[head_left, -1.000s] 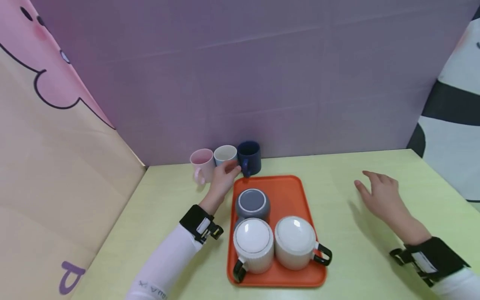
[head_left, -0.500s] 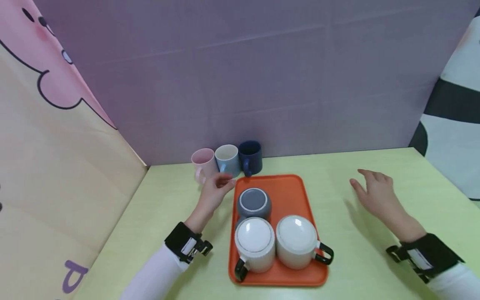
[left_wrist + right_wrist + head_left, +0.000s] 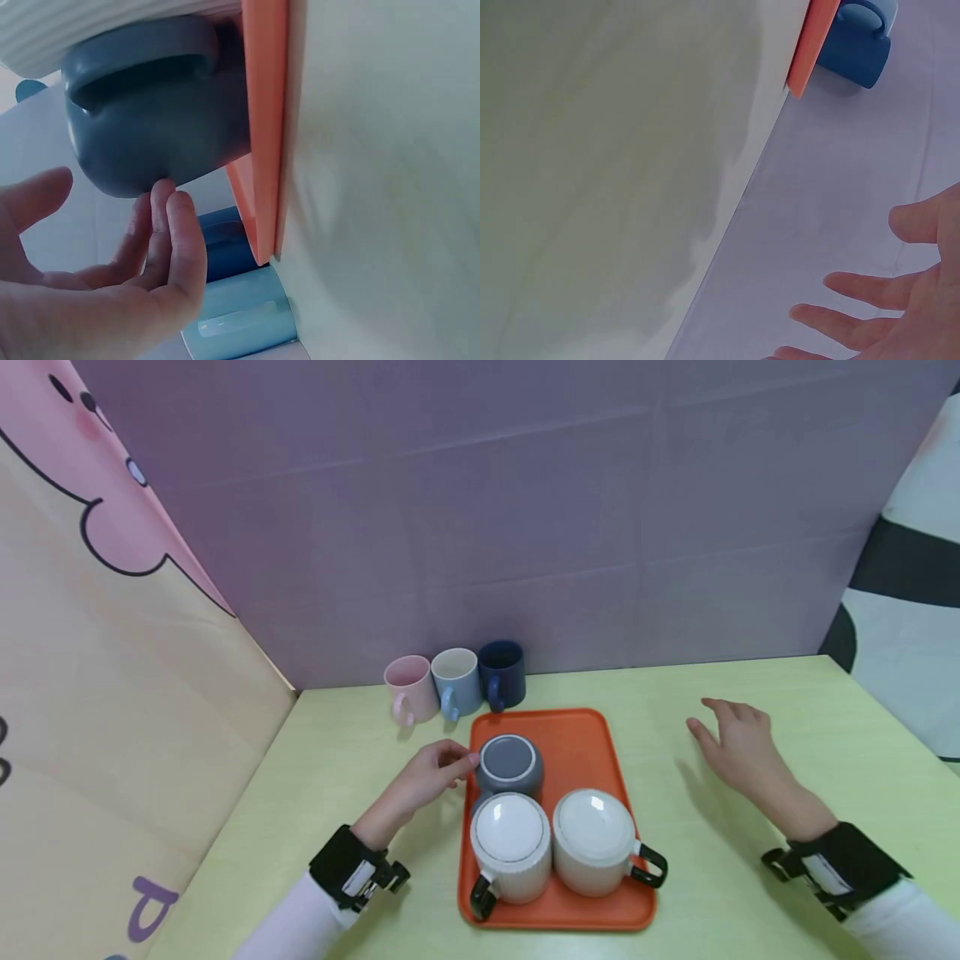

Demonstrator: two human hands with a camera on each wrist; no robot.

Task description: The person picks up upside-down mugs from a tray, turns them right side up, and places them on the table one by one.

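Looked like a staged recording booth rather than a home: pale green surface (image 3: 750, 902) boxed in by a plain purple backdrop (image 3: 525, 527) and cartoon-printed cloth panels (image 3: 112, 652).

Bright even light, soft shadows; wrist views blurred, edges distorted.
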